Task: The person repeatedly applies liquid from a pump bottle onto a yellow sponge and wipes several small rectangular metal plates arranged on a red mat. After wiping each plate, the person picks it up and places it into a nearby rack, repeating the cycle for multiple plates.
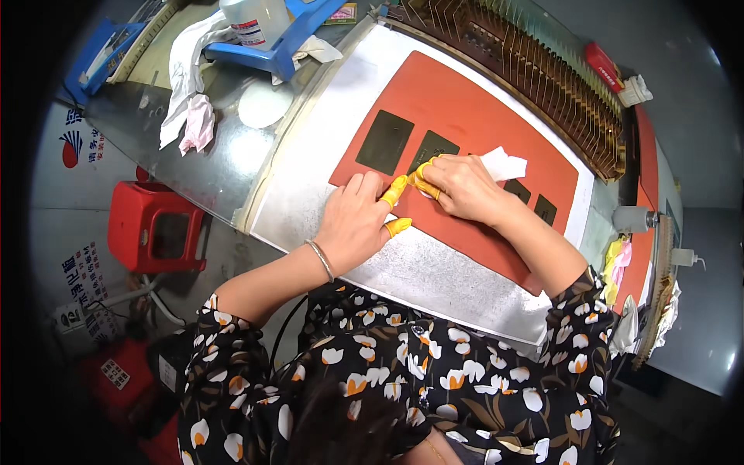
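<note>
Yellow finger cots cover the tips of several fingers on both hands. My left hand (pixel 358 211) rests at the near edge of a red mat (pixel 457 97), thumb and index finger apart, the index tip close to my right fingers. Over the mat's middle, my right hand (pixel 470 188) is closed, its fingertips at the lower end of a dark rectangular plate (pixel 435 145). A white wipe (pixel 504 165) sticks out behind that hand, and a bit of white shows between its fingers. Another dark plate (pixel 384 141) lies to the left; smaller dark plates (pixel 545 210) lie to the right.
A brown rack with many upright slots (pixel 527 77) runs along the far edge. At the back left stand a blue holder (pixel 271 58) and a white bottle (pixel 256 19), near a crumpled pink cloth (pixel 198 124). A red stool (pixel 159 229) is at left.
</note>
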The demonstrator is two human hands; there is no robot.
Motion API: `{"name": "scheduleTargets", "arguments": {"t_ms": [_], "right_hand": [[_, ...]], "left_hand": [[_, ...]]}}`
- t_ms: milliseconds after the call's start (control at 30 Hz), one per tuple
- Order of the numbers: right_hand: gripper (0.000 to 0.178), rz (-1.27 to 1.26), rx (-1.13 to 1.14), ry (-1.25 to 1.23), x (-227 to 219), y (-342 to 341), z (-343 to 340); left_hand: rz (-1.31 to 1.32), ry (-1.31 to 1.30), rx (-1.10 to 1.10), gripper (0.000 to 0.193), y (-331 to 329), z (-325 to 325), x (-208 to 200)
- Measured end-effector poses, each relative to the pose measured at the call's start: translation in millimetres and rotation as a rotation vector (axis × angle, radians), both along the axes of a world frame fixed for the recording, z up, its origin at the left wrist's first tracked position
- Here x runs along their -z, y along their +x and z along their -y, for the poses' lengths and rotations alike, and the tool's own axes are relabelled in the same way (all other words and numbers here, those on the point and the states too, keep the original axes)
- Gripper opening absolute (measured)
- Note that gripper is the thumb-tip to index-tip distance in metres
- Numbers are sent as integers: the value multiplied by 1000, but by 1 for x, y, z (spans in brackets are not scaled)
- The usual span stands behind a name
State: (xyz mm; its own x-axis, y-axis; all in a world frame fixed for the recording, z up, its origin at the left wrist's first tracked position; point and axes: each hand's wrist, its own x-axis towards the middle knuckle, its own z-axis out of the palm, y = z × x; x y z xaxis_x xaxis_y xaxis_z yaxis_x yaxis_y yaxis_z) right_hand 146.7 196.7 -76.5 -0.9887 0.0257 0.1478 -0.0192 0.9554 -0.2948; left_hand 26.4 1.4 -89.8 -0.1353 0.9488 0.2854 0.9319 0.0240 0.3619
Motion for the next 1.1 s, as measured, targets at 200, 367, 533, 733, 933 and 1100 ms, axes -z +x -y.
{"name": "scheduleTargets", "arguments": {"t_ms": [200,367,533,733,933,1100], "right_hand": [[5,0,64,-59,-4,6,1],[9,113,382,-217,-16,-3,-30],[8,-49,42,-105,5,8,3],[14,-81,185,-52,-1,-13,1],[5,-87,224,41,-41,31,-8],[6,-37,630,186,-60,86,-41]], "left_hand": [[-12,9,8,52,0,0,-2],[-14,18,7,54,1,-2,-5],[7,49,4,53,0,0,1],[-22,17,23,53,1,-2,-3],[140,87,2,55,-3,4,-3],[152,45,139,57,31,-3,-9]]}}
